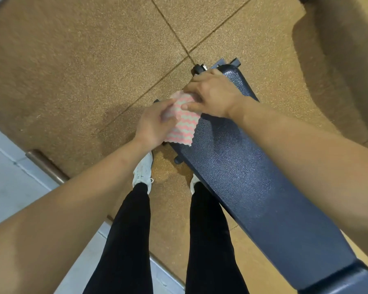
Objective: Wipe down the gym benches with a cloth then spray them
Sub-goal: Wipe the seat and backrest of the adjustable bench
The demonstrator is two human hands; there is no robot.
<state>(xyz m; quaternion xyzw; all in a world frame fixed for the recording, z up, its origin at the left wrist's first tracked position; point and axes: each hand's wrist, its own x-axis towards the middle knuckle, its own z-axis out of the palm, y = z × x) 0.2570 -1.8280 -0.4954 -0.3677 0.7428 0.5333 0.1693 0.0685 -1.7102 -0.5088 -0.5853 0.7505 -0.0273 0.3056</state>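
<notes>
A dark blue padded gym bench [253, 187] runs from lower right up toward the middle of the head view. A pink and pale green wavy-patterned cloth [184, 126] lies at the bench's left edge near its far end. My left hand [155, 124] grips the cloth's left side, fingers blurred. My right hand [212, 94] holds the cloth's upper edge between thumb and fingers, above the bench pad. No spray bottle is in view.
The floor is tan speckled rubber tiles [94, 71] with dark seams. My legs in black trousers and white shoes [142, 170] stand left of the bench. A pale floor strip with a metal bar [47, 166] lies at lower left. Black bench frame parts [200, 68] show at the far end.
</notes>
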